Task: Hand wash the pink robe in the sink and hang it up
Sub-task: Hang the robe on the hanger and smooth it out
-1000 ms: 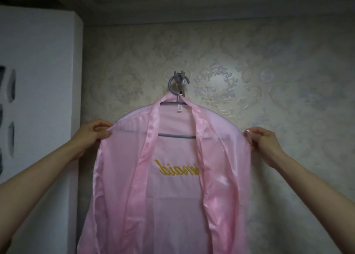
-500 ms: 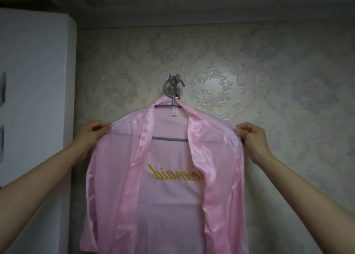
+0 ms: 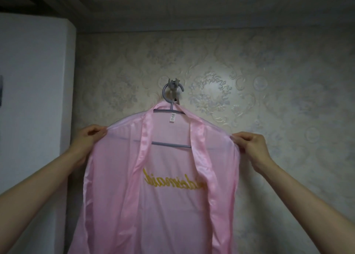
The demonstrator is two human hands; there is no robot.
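The pink robe (image 3: 163,205) hangs on the grey hanger (image 3: 171,144) from the wall hook (image 3: 173,88), as a second ago. The left hand (image 3: 88,138) and right hand (image 3: 251,146) keep a closed grip, pinching its shoulder seams and barely shifting. Only straightening seems left of the hanging.

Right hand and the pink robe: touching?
Touching. The head view shows the right hand pinching the pink robe at its shoulder edge, with fabric gathered between thumb and fingers.

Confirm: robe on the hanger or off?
On. Pink robe drapes over grey hanger hung on wall hook; left hand, right hand pinch its shoulders.
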